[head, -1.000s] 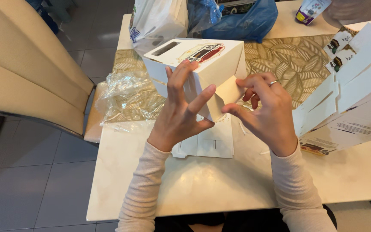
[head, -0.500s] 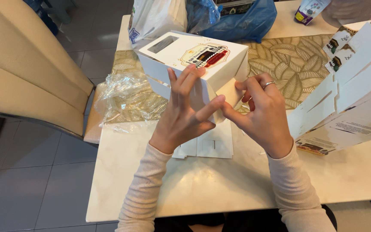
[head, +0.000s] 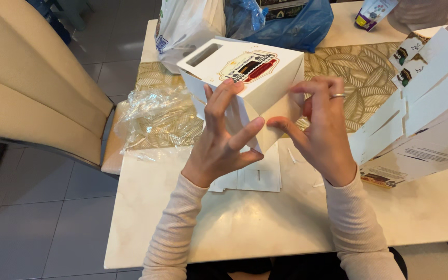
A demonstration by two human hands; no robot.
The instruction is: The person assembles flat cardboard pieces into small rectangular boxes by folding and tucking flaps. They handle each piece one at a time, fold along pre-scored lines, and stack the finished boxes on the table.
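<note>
In the head view, a white cardboard box (head: 245,78) with a slot cut in its top and a red and gold printed emblem is held tilted just above the pale table (head: 245,228), between the person's two hands. The left hand (head: 223,142) presses its spread fingers flat against the near wall of the box, thumb stretched out to the right along the lower corner, so it steadies the box by open-palmed pressure and does not wrap around it. The right hand (head: 320,127), with a ring on one finger, pinches the loose side flap (head: 278,122) between thumb and curled fingertips at the right-hand edge. To do the fold well, it seems best to keep the left fingers firm on the wall so that the crease stays straight, and to guide the flap from its edge with a light pinch, so that the thin card does not buckle. Both wrists are bent upward, forearms in cream sleeves rising from the bottom of the frame and converging on the box. Under the hands lies a flat white die-cut card sheet (head: 255,176); crumpled clear plastic wrap (head: 154,116) sits to the left, unfolded box blanks (head: 421,114) to the right, and a blue plastic bag (head: 286,21) beyond.
</note>
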